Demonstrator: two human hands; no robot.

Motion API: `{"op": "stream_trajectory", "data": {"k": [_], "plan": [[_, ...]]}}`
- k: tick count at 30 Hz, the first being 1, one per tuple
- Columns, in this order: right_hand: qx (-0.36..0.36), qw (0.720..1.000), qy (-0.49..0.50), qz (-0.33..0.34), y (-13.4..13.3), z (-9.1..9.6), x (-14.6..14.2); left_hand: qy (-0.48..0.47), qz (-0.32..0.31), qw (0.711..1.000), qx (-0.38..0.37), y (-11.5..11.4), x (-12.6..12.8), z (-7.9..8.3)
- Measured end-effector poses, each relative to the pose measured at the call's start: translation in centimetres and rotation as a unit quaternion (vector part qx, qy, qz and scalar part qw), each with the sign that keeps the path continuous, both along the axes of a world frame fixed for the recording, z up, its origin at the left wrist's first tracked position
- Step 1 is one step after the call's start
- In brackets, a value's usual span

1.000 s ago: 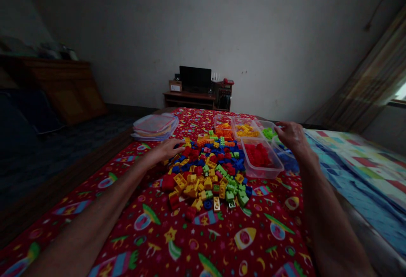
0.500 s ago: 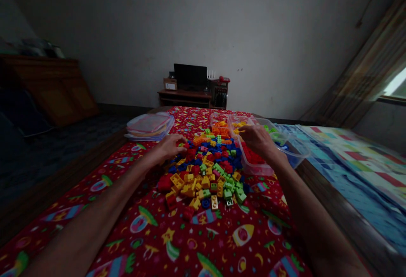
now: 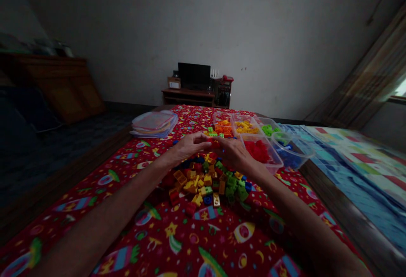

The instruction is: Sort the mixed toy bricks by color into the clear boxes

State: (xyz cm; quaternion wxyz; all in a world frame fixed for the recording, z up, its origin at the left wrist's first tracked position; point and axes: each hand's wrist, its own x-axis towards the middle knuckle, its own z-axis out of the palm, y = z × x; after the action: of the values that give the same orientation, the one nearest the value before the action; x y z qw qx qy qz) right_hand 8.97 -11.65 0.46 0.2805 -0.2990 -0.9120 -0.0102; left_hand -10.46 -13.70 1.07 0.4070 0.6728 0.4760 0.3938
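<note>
My left hand (image 3: 191, 146) and my right hand (image 3: 234, 153) meet over the pile of toy bricks (image 3: 203, 182), fingertips almost together. Between the curled fingers shows a red toy brick (image 3: 213, 143), partly hidden; both hands appear closed on it. Yellow and green bricks lie nearest me in the pile, with red and blue ones among them. Just beyond my right hand is a clear box (image 3: 275, 167) of red bricks. My wrists and hands hide the pile's far middle.
Clear boxes hold orange bricks (image 3: 223, 128), yellow bricks (image 3: 246, 127) and green bricks (image 3: 270, 130). A round clear tub (image 3: 300, 158) with blue bricks stands at the right. Stacked lids (image 3: 155, 124) lie at the left on the red patterned cloth (image 3: 139, 226). A bed (image 3: 358, 171) adjoins the table's right side.
My right hand has come left and nearer from the yellow-brick box to the pile. My left hand has moved right to meet it, and a red brick now shows between them.
</note>
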Motion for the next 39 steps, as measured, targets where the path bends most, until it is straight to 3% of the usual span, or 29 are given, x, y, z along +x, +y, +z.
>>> {"op": "stream_trajectory", "data": {"k": [3,6,9,11,14,16,19,22,24,28,32,39], "plan": [[0.023,0.997,0.014,-0.068,1.0,0.9,1.9,0.138,0.033,0.988,0.057,0.9,-2.8,0.7],[0.039,0.990,0.016,-0.134,2.8,1.7,5.0,0.299,0.115,0.942,0.103,1.8,-7.9,1.3],[0.006,0.973,-0.033,-0.230,4.4,2.2,7.9,0.398,0.115,0.910,0.024,2.3,-12.5,0.7],[-0.037,0.950,-0.075,-0.300,5.1,2.3,9.2,0.433,0.085,0.897,-0.030,2.5,-14.1,-0.2],[-0.077,0.920,-0.124,-0.363,5.5,2.4,10.3,0.412,0.032,0.904,-0.108,2.6,-14.2,-1.6],[-0.065,0.913,-0.126,-0.382,5.4,2.5,10.3,0.394,0.019,0.907,-0.147,2.5,-13.4,-2.2],[-0.016,0.935,-0.084,-0.344,4.7,2.7,9.2,0.422,0.028,0.896,-0.137,2.4,-12.6,-2.1],[0.007,0.977,-0.054,-0.208,3.1,2.8,6.5,0.443,0.027,0.893,-0.075,2.5,-12.1,-1.2],[-0.014,0.989,-0.064,-0.133,1.6,2.7,4.2,0.441,0.020,0.896,-0.046,2.4,-11.4,-0.4],[-0.033,0.994,-0.094,-0.052,-1.2,1.9,0.7,0.402,-0.050,0.914,0.015,1.2,-8.0,1.0],[-0.022,0.990,-0.138,0.020,-2.6,0.6,-0.1,0.382,-0.129,0.915,0.010,-0.5,-4.4,1.6],[-0.024,0.984,-0.172,0.036,-2.3,-0.8,-0.3,0.467,-0.111,0.875,0.059,-1.2,-2.0,0.6]]}}
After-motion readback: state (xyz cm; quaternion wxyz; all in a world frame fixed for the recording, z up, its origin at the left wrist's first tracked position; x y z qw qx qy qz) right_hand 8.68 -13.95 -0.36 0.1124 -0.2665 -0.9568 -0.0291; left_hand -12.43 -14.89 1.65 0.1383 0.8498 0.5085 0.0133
